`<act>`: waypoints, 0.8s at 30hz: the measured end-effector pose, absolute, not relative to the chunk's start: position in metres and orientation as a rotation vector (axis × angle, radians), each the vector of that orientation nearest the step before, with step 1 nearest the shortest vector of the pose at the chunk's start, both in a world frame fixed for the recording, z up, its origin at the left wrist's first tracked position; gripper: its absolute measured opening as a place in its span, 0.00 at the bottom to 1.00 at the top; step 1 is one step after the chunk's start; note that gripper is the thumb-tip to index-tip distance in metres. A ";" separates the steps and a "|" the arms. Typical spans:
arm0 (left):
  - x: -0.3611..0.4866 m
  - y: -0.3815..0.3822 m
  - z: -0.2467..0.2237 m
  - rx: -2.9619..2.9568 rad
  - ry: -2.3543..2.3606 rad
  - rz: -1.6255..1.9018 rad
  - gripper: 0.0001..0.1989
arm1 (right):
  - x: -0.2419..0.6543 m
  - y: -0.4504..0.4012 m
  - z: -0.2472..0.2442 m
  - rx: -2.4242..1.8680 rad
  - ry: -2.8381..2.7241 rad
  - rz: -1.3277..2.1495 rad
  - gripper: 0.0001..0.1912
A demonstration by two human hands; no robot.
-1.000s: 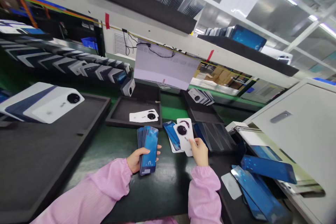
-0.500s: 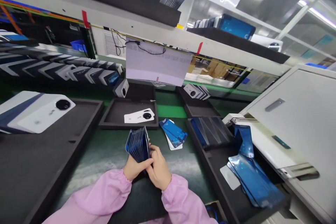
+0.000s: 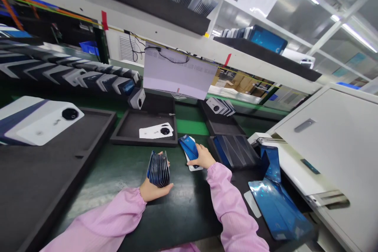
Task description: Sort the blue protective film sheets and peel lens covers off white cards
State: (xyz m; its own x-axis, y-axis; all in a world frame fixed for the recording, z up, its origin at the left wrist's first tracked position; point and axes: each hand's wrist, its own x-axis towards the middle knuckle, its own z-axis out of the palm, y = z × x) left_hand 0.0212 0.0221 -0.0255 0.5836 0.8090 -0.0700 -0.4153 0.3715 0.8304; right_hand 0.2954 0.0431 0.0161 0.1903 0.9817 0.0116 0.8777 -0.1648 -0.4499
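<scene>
- Stack (image 3: 158, 169): thin, glossy blue sheets with pale edges, fanned.
- Blue panels (image 3: 187, 144): smooth, round-cornered, lying over a white piece (image 3: 196, 168) on the bench (image 3: 177, 220), right of the stack.
- Left hand (image 3: 153, 191): grip wrapped around the stack, thumb pointing right.
- Right hand (image 3: 204, 156): stretched far, touching the blue panels; cannot tell whether its grip is clasped.
- Bench: dark green, shiny; black tray (image 3: 132, 141) far, white cabinet (image 3: 348, 134) right.
</scene>
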 end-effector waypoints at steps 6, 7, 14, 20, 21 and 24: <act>0.018 0.024 -0.028 1.053 0.621 1.042 0.30 | 0.304 0.047 0.013 -2.242 -1.636 0.471 0.41; 0.018 0.025 -0.027 1.061 0.629 1.049 0.29 | 0.307 0.048 0.013 -2.248 -1.610 0.496 0.40; 0.019 0.032 -0.021 0.969 0.621 1.121 0.25 | 0.323 0.044 0.021 -2.173 -1.425 0.763 0.32; 0.022 0.035 -0.027 0.844 0.590 1.095 0.21 | 0.323 0.034 0.025 -2.041 -1.300 0.864 0.27; 0.023 0.035 -0.028 0.820 0.592 1.091 0.20 | 0.322 0.032 0.024 -2.025 -1.288 0.867 0.27; 0.024 0.036 -0.031 0.760 0.601 1.080 0.18 | 0.318 0.029 0.022 -1.990 -1.253 0.882 0.25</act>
